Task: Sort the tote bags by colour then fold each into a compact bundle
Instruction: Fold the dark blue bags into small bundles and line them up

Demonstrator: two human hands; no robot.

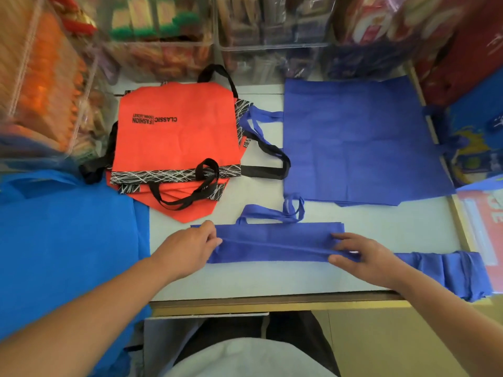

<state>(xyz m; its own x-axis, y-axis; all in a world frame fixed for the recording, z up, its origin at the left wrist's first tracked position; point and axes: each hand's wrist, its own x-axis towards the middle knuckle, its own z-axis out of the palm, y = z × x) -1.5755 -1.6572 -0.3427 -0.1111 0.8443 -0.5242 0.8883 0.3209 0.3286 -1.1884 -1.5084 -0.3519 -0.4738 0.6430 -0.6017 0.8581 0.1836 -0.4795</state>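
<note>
1. I see both forearms reaching in from the near edge, palms down, hands well apart.
2. Left hand [190, 246]: fingers curled onto the left end of the folded bag [275, 242].
3. Right hand [362, 257]: thumb and fingers pinch its long fold near the right end.
4. Folded bag: flat strip at the table [272, 278] front, near the orange stack [177, 137]; flat bag [359, 140] behind.

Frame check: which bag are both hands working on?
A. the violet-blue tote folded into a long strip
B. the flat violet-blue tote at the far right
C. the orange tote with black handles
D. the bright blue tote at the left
A: the left hand and right hand each grip an end of the strip-folded violet-blue tote bag near the table front edge; the orange tote bags lie untouched.
</note>
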